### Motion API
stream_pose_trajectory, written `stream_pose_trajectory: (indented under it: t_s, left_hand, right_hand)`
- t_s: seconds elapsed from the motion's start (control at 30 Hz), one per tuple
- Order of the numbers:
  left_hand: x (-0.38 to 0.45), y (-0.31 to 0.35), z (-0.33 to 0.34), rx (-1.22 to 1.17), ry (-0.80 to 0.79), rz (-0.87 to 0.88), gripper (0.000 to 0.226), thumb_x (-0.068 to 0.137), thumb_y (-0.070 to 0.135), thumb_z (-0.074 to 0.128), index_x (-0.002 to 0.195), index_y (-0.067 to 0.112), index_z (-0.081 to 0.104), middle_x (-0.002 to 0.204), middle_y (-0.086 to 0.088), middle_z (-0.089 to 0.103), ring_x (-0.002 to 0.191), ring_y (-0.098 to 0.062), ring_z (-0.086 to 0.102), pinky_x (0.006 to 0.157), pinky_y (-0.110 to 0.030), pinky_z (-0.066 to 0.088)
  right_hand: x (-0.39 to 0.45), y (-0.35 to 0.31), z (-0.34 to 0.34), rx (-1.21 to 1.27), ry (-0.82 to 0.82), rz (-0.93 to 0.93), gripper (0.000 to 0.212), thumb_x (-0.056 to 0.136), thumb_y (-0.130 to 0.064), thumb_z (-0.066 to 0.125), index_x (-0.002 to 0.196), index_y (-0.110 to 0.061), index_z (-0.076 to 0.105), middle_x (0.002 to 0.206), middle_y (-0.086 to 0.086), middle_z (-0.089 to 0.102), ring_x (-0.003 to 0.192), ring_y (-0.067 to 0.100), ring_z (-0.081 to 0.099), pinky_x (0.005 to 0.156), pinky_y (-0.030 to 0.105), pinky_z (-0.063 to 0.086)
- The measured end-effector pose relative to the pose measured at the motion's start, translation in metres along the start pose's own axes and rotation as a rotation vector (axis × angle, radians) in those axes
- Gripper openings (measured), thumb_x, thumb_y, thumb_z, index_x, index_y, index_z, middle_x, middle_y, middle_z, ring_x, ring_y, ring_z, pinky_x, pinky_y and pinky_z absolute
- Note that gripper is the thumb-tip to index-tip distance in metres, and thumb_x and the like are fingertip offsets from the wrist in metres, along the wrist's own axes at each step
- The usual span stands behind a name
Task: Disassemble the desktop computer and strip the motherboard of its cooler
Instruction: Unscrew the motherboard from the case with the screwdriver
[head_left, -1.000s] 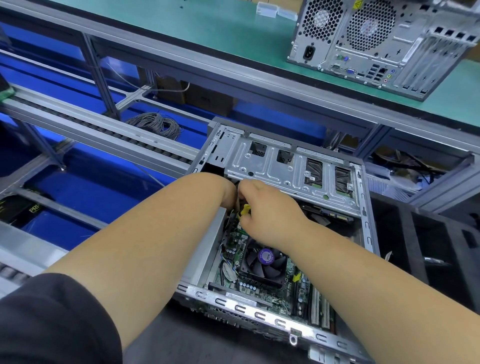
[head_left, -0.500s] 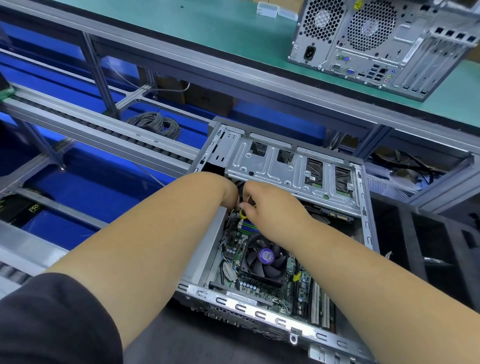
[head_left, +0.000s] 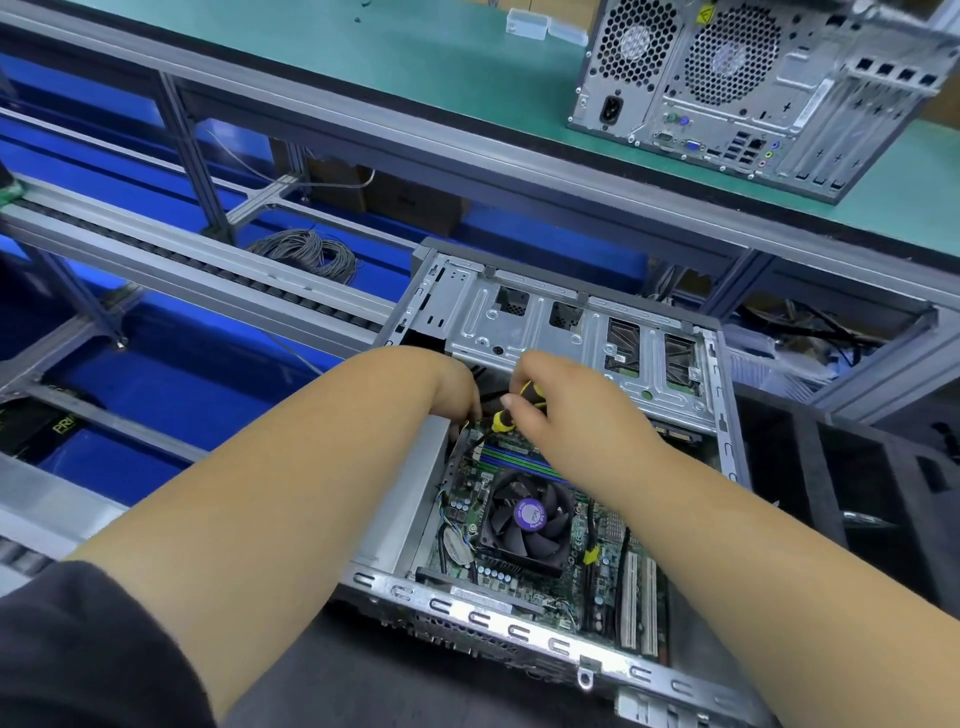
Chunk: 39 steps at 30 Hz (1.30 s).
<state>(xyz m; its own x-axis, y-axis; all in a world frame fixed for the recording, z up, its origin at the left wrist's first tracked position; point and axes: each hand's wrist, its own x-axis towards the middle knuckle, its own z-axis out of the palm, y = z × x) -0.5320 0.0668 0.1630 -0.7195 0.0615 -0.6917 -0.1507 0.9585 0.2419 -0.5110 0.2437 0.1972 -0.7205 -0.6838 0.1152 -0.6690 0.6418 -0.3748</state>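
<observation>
The open case sits in the middle of the frame, with the green board and its cooler inside. The right hand grips a yellow and black screwdriver. The left hand reaches deep by the case wall; I cannot tell if it holds anything. The tip could slip and scratch the board, since the spot is dark and tight. The case is shiny, thin metal with sharp edges. The cooler has a round, dark plastic fan.
</observation>
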Motion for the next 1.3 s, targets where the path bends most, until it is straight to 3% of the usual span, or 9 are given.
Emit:
stream_pose_trajectory:
  t_s: [0.13,0.27,0.4,0.5,0.7,0.77,0.93,1.1,1.3]
  left_hand:
    - [-0.023,0.008,-0.007,-0.086,-0.041,0.128,0.047,0.091,0.0,0.059,0.136,0.014,0.054,0.125,-0.007,0.064,0.113,-0.025,0.062,0.098,-0.03,0.044]
    - [-0.044,0.02,-0.008,-0.163,-0.006,0.238,0.045,0.088,-0.002,0.06,0.128,0.019,0.058,0.111,0.001,0.07,0.096,-0.012,0.063,0.095,-0.026,0.046]
    - [-0.057,0.042,-0.002,-0.261,0.103,0.367,0.026,0.084,0.017,0.074,0.107,0.026,0.07,0.092,0.008,0.073,0.084,-0.007,0.066,0.082,-0.022,0.05]
    - [-0.058,0.062,0.009,-0.323,0.217,0.397,0.005,0.086,0.027,0.072,0.088,0.022,0.073,0.077,0.01,0.074,0.071,-0.003,0.067,0.069,-0.018,0.049]
    - [-0.061,0.113,0.035,-0.5,0.261,0.467,0.016,0.093,0.021,0.063,0.085,0.012,0.073,0.077,-0.002,0.075,0.065,-0.008,0.063,0.071,-0.024,0.053]
    - [-0.066,0.138,0.045,-0.512,0.281,0.465,0.022,0.096,0.024,0.059,0.085,0.012,0.073,0.074,-0.001,0.074,0.065,-0.009,0.062,0.075,-0.029,0.053]
    - [-0.079,0.216,0.078,-0.306,0.334,0.501,0.029,0.097,0.039,0.053,0.083,0.024,0.074,0.072,0.01,0.072,0.061,0.0,0.061,0.069,-0.024,0.05]
    - [-0.073,0.301,0.122,0.176,0.354,0.529,0.024,0.093,0.041,0.053,0.098,0.025,0.071,0.093,0.004,0.07,0.089,-0.019,0.062,0.077,-0.029,0.05]
    - [-0.044,0.345,0.152,0.329,0.375,0.344,0.029,0.094,0.042,0.05,0.101,0.022,0.07,0.098,-0.001,0.068,0.095,-0.027,0.062,0.084,-0.04,0.054]
  right_hand:
    - [-0.019,0.012,-0.034,0.168,0.128,0.106,0.01,0.094,-0.035,0.056,0.086,-0.031,0.051,0.076,-0.008,0.065,0.056,0.007,0.05,0.052,0.028,0.04]
    - [-0.039,0.024,-0.062,0.286,0.264,0.185,0.014,0.095,-0.031,0.057,0.082,-0.03,0.053,0.071,-0.025,0.065,0.05,0.002,0.049,0.044,0.013,0.035]
    - [-0.064,0.03,-0.078,0.319,0.362,0.237,0.015,0.096,-0.029,0.057,0.081,-0.029,0.053,0.067,-0.029,0.061,0.045,0.006,0.04,0.042,0.015,0.034]
    - [-0.086,0.034,-0.085,0.352,0.425,0.299,0.015,0.096,-0.029,0.057,0.081,-0.028,0.054,0.069,-0.022,0.061,0.043,0.005,0.039,0.039,0.013,0.032]
    - [-0.139,0.049,-0.104,0.323,0.574,0.423,0.014,0.096,-0.031,0.054,0.083,-0.027,0.054,0.071,-0.02,0.06,0.047,0.008,0.039,0.043,0.024,0.033]
    - [-0.16,0.058,-0.111,0.306,0.657,0.454,0.017,0.097,-0.032,0.053,0.08,-0.027,0.051,0.066,-0.02,0.056,0.048,0.008,0.038,0.042,0.02,0.029]
    - [-0.214,0.095,-0.13,0.351,0.779,0.549,0.019,0.097,-0.035,0.051,0.082,-0.025,0.05,0.06,-0.007,0.053,0.043,0.008,0.038,0.037,0.018,0.026]
    - [-0.26,0.131,-0.128,0.371,0.722,0.623,0.015,0.097,-0.034,0.053,0.084,-0.025,0.051,0.064,-0.007,0.051,0.048,0.009,0.038,0.05,0.029,0.027]
    - [-0.295,0.158,-0.123,0.453,0.682,0.659,0.011,0.096,-0.031,0.054,0.087,-0.026,0.053,0.07,-0.014,0.058,0.051,0.004,0.044,0.051,0.026,0.029]
